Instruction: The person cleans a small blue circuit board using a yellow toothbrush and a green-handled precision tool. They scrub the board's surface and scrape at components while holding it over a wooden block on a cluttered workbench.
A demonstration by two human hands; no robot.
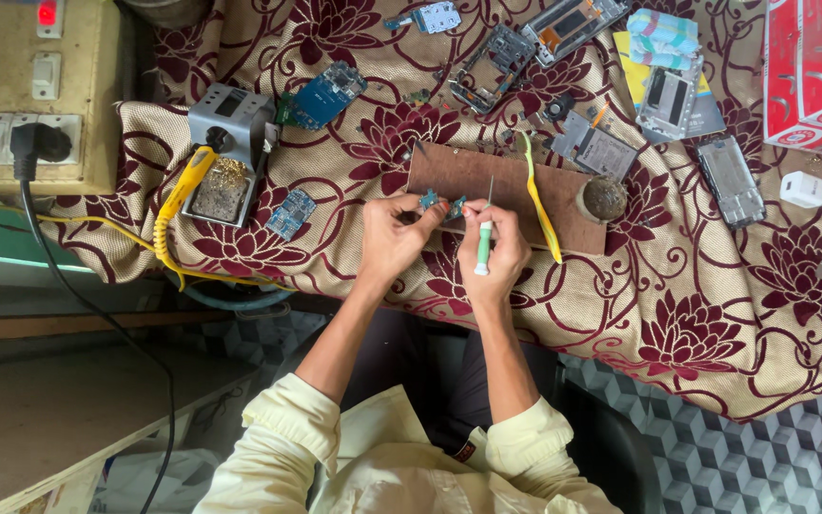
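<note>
Left hand (392, 233) pinching small blue circuit board (440, 203) over brown work mat (506, 190), right hand (492, 249) gripping green-handled screwdriver (483, 249). Risky: tip slipping, probably gouging board or flinging it onto floral cloth (715, 314).

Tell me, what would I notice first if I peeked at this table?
Probably the flowery maroon and beige cloth covering the whole table. In the middle, the left hand pinches a small blue circuit board over a brown board, and the right hand grips a green-handled screwdriver. Opened phone frames lie scattered along the top, and a yellow soldering iron rests in its grey stand at the left.
</note>
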